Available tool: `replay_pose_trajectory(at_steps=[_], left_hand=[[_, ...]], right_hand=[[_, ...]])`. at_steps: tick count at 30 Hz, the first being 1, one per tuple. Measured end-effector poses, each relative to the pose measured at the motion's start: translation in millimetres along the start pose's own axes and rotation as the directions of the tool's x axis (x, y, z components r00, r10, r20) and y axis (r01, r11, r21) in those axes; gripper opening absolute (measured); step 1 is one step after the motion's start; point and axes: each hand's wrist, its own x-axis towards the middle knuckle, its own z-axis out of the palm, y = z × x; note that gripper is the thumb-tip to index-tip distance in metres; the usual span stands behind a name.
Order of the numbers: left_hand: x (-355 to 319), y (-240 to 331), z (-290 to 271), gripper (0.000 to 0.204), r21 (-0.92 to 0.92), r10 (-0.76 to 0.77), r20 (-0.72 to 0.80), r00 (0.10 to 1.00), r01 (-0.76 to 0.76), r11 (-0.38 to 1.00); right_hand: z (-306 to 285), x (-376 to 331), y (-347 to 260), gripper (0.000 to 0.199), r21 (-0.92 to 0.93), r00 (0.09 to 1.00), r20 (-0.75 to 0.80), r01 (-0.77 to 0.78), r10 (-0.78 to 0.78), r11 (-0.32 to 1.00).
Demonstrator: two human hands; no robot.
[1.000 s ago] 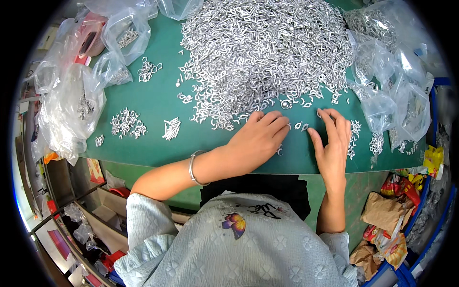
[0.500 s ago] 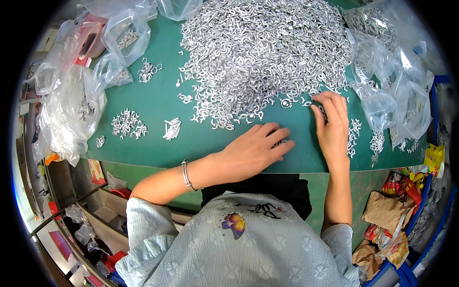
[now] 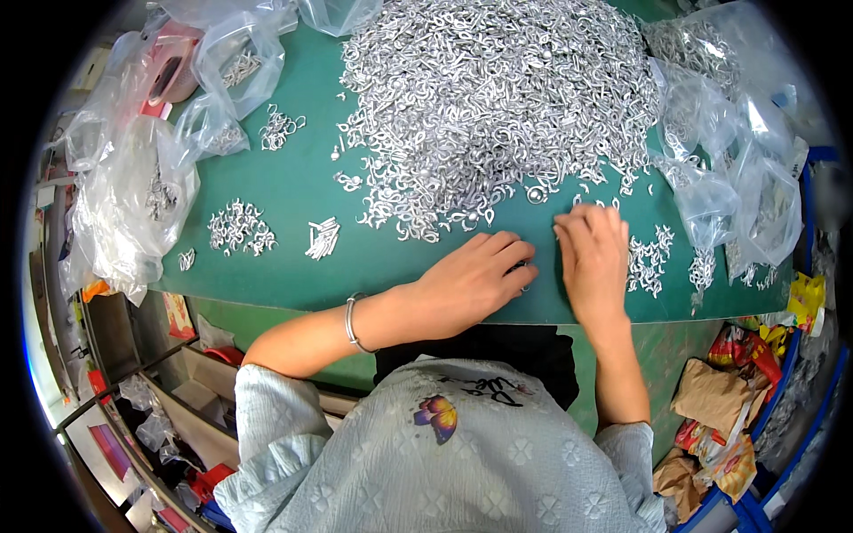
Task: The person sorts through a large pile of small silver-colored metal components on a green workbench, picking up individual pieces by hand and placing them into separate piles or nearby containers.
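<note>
A large heap of small silver curved metal pieces covers the far middle of the green table. My left hand rests low over the table in front of the heap, fingers curled; small silver bits show between them. Just off the heap's near right edge is my right hand, its thumb and fingertips drawn close together; whatever they hold is hidden. Beside the right hand lies a small group of curved pieces. A round silver piece sits at the heap's near edge.
To the left are a small pile of curved pieces, some straight silver pins and a cluster of ring-like pieces. Clear plastic bags crowd the left side, and more bags the right. Wrappers and brown paper lie below right.
My right hand has moved nearer and slightly left, away from the heap's edge, with its fingers drawn closer together. The left hand stays nearly in place.
</note>
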Motion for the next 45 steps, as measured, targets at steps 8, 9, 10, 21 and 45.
replay_pose_trajectory(at_steps=[8, 9, 10, 21, 45], left_hand=[[2.1, 4.2, -1.2, 0.032, -0.054, -0.086, -0.092, 0.992, 0.082, 0.995], [3.5, 4.5, -1.9, 0.032, -0.057, -0.083, -0.09, 0.992, 0.078, 0.995], [4.6, 3.2, -3.5, 0.032, -0.049, -0.082, -0.099, 0.992, 0.077, 0.996], [-0.8, 1.7, -5.9, 0.033, -0.008, -0.13, -0.133, 0.983, 0.13, 0.992], [-3.0, 0.6, -5.5, 0.039, 0.051, 0.04, 0.012, 0.999, -0.041, 0.998]], right_hand=[[7.4, 23.9, 5.0, 0.016, 0.062, 0.999, -0.038, 0.002, 0.0, 0.998], [8.1, 22.2, 5.5, 0.016, 0.055, 1.0, -0.031, 0.003, -0.002, 0.998], [7.5, 18.3, 5.4, 0.016, 0.047, 1.0, -0.024, 0.005, -0.003, 0.999], [-4.5, -3.1, -2.5, 0.023, 0.145, 0.998, 0.05, -0.05, 0.043, 0.988], [4.8, 27.5, 11.9, 0.025, -0.027, 0.999, -0.033, -0.038, 0.037, 0.999]])
